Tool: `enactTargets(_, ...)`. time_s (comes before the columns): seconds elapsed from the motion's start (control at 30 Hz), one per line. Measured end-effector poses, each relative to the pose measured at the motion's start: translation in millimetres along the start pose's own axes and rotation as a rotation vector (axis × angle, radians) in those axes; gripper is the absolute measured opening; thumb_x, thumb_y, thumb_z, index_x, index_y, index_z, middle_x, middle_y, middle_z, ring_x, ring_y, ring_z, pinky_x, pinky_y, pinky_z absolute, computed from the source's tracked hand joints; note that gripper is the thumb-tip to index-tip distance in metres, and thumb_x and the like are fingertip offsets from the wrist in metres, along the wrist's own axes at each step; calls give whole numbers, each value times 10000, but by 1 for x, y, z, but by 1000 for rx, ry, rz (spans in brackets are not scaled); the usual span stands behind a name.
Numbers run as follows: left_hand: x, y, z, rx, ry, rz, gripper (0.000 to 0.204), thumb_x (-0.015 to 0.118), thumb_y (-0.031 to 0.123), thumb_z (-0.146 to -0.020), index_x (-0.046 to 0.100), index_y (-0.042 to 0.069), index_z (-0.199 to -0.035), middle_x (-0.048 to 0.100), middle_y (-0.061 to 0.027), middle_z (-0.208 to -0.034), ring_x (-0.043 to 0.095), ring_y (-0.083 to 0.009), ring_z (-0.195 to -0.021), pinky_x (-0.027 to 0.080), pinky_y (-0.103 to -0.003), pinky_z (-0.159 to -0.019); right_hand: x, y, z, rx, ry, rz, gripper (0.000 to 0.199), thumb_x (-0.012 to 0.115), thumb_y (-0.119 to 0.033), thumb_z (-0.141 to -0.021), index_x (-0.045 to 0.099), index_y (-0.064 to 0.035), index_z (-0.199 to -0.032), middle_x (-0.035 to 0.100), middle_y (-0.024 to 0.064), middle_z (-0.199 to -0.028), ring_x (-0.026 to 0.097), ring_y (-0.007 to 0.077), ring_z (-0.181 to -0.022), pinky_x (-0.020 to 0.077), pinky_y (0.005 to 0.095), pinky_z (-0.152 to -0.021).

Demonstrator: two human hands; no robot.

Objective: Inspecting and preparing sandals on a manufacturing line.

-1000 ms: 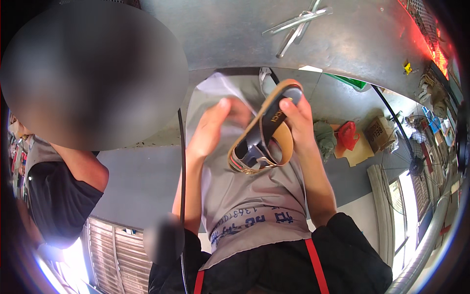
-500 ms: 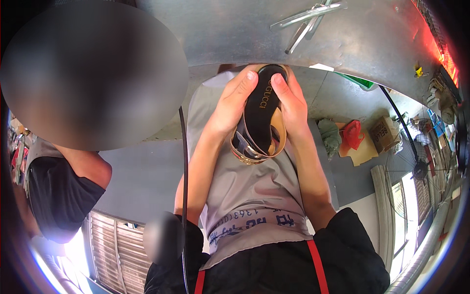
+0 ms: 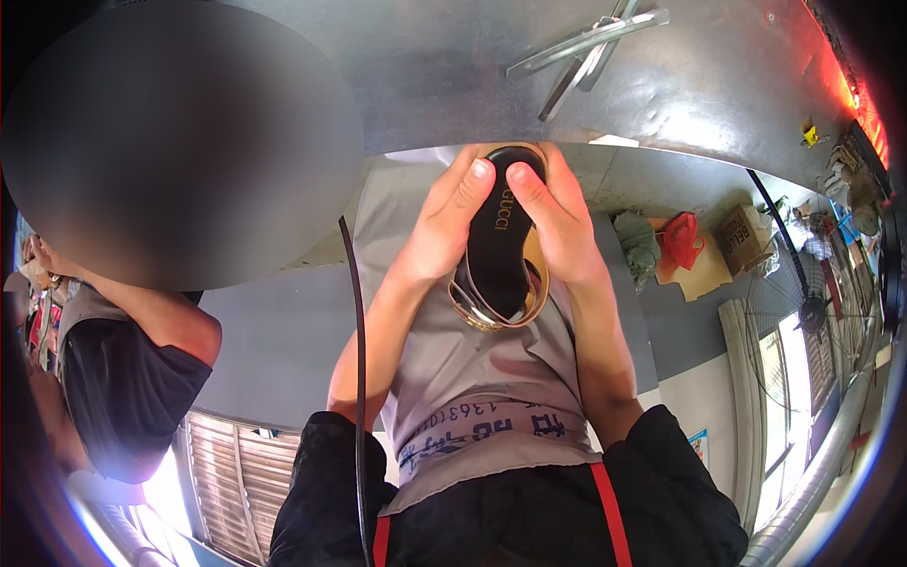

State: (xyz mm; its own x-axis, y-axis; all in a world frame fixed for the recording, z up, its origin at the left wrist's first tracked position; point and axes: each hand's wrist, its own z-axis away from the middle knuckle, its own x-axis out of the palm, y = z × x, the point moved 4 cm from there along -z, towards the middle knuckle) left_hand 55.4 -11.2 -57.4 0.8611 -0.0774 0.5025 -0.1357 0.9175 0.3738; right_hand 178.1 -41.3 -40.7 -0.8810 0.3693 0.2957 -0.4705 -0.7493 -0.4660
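Both my hands hold a sandal (image 3: 497, 248) with a black insole, gold lettering and a tan rim, above my lap. Its buckled strap (image 3: 480, 319), with metal fittings, loops at the end nearest my body. My left hand (image 3: 442, 225) is closed around the left edge, thumb along the insole's side. On the opposite edge my right hand (image 3: 564, 223) grips too, its thumb pressed on the insole near the far end. The other fingers of both hands are mostly hidden behind the sandal. A grey apron (image 3: 491, 378) lies beneath it.
A metal worktable (image 3: 444, 85) lies just beyond the sandal, with crossed metal bars (image 3: 590, 52) on it. A black cable (image 3: 360, 378) hangs at left, beside another person's arm (image 3: 170, 326). A carton (image 3: 744, 238), red bag (image 3: 681, 240) and fan (image 3: 811, 310) stand at right.
The sandal and both hands sit slightly lower in the picture, still gripped. My right thumb has slid a little inward across the insole. The view has shifted slightly.
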Motion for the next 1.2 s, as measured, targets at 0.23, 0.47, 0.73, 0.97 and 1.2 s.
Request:
enactTargets(0.23, 17, 4, 7, -31, 88, 113, 437, 371, 356, -1074, 490, -11, -1279, 573, -72, -1161, 541, -122, -1041, 433, -279, -932, 5, -16, 3, 60, 10, 10, 314, 491, -204, -1042, 486, 33, -1247, 581, 59, -1126, 515, 92, -1048, 419, 256, -930)
enactTargets(0.47, 25, 4, 3, 125, 119, 52, 427, 358, 359, -1078, 489, 12, -1289, 574, -60, -1156, 546, -112, -1032, 445, -273, -920, -1, -20, -1, 207, 6, -130, 372, 537, -250, -1019, 502, 9, -1284, 589, 58, -1171, 543, 113, -1092, 435, 277, -944)
enactTargets(0.73, 11, 1, 12, 166, 128, 320, 461, 341, 393, -1065, 511, 14, -1264, 604, -124, -1231, 606, -174, -1022, 503, -324, -902, -24, 13, 30, 168, -312, -237, 737, 237, -565, -1034, 393, 45, -1419, 501, 159, -1399, 482, 258, -1298, 353, 403, -1106)
enactTargets(0.97, 9, -8, 6, 267, 5, 566, 382, 391, 352, -1024, 451, 17, -1196, 580, -203, -1232, 626, -275, -1019, 547, -427, -897, -40, 34, 54, 98, -293, -223, 735, 321, -531, -1026, 343, 82, -1431, 437, 198, -1458, 438, 256, -1345, 328, 367, -1113)
enactTargets(1.2, 14, -7, -5, 264, 204, 357, 298, 402, 253, -987, 428, 1, -1144, 619, -216, -1002, 657, -305, -825, 581, -410, -713, -56, 29, 53, 94, -249, -166, 812, 447, -552, -964, 361, 105, -1434, 473, 212, -1439, 460, 269, -1334, 319, 369, -1121)
